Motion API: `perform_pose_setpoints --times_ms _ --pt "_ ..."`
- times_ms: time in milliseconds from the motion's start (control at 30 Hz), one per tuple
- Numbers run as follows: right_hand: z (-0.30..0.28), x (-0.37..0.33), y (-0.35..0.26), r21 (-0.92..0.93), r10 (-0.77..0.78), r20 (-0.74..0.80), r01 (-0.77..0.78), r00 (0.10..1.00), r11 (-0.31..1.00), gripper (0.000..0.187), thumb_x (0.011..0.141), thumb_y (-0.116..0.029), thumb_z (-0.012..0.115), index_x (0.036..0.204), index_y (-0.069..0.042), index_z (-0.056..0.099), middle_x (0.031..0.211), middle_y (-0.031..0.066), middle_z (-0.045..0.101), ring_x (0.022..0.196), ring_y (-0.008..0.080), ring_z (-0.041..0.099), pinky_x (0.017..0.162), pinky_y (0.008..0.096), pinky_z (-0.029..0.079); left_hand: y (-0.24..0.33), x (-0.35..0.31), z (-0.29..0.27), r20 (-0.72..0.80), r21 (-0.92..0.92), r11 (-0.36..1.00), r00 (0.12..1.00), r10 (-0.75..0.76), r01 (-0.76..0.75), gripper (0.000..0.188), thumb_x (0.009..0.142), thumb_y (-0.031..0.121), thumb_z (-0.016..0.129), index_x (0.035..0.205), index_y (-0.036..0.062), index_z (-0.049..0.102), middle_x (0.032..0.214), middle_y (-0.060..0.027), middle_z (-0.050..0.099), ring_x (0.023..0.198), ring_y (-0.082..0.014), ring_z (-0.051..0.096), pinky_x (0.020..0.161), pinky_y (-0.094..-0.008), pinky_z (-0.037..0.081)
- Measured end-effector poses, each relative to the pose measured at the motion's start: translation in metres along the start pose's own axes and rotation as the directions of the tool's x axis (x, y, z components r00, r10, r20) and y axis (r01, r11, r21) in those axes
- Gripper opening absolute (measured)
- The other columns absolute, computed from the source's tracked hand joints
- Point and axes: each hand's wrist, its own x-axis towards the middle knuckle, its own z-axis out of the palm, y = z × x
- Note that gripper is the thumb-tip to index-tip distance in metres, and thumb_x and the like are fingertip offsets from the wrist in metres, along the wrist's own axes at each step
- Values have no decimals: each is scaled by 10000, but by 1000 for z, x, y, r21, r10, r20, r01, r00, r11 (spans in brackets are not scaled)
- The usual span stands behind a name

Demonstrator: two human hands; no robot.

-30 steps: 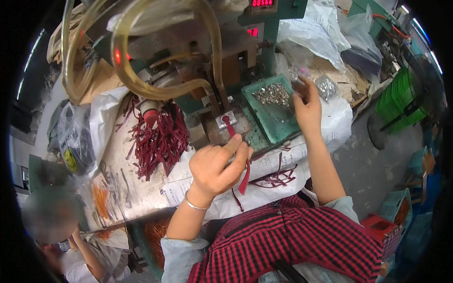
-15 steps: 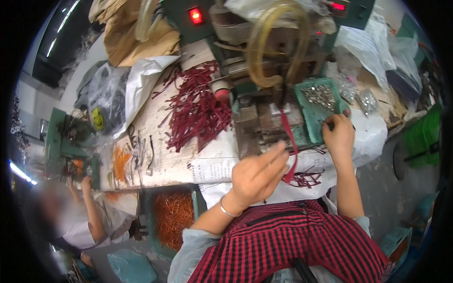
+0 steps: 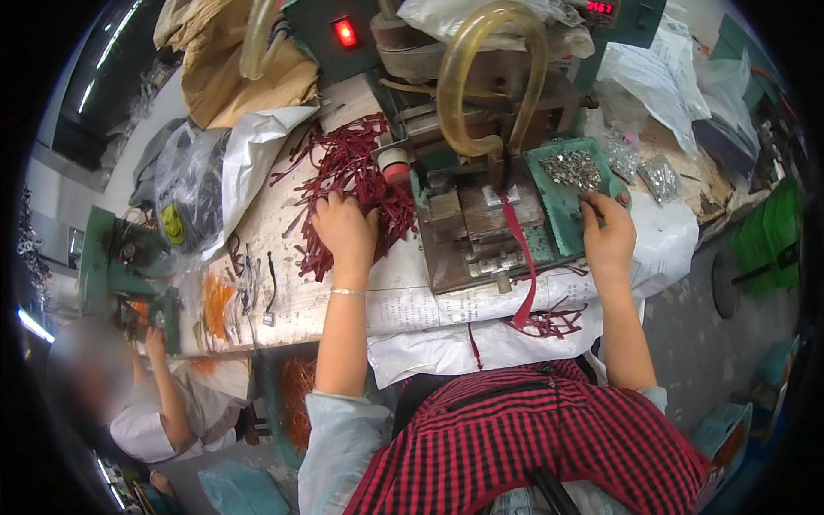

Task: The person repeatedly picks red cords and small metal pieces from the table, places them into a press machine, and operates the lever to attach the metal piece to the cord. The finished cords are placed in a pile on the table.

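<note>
Right of the frame's centre, the dark red strap is best kept flat and untwisted at the small metal plate, with fingertips clear. Its long axis runs roughly top to bottom, upper end at the plate, free end pointing toward the lower edge. The right hand curls at the green tray of metal fittings; the left hand lies over the maroon strap pile, centre-left. I cannot tell whether either pinches anything.

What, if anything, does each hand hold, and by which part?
Cannot tell: left hand is on the red strip pile, right hand at the green tray.
</note>
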Motion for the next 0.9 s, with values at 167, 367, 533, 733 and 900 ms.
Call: perform_pose_setpoints --times_ms 167,367,533,733,900 --pt "-38 -28 35 -102 47 -98 -57 994 993 129 886 -20 699 1006 -40 742 986 102 741 958 294 684 862 383 516 -7 -10 18 -78 -142 983 988 -130 118 174 793 227 800 814 60 755 919 -130 678 872 -352 631 776 -472 513" --pt "-40 -17 -8 210 39 -49 -28 998 977 129 900 -7 688 1016 -29 739 1013 107 744 968 279 690 874 373 520 -16 -13 20 -62 -178 984 998 15 -26 138 801 184 781 799 52 741 889 -138 699 838 -351 644 752 -465 528" --pt "-5 33 -86 464 -276 -33 259 961 847 167 833 -3 720 997 -26 734 1020 128 738 912 300 703 844 381 533 -29 -3 17 -80 -148 987 996 46 -58 116 834 147 731 881 42 745 849 -152 715 786 -385 662 719 -486 538" --pt "22 19 -106 733 62 143 -148 988 664 285 902 29 695 1176 26 615 1060 82 705 996 151 663 905 279 504 -37 -34 0 228 -808 526 964 -137 266 176 951 85 714 1107 12 680 841 -69 731 757 -111 666 700 -255 532" --pt "15 18 -120 818 102 262 -277 960 504 464 889 7 722 1318 26 546 1079 95 710 1029 150 676 952 287 500 7 -34 -84 167 -983 17 933 -318 181 109 998 31 665 1092 -23 679 1013 -97 745 914 -132 688 781 -281 568"
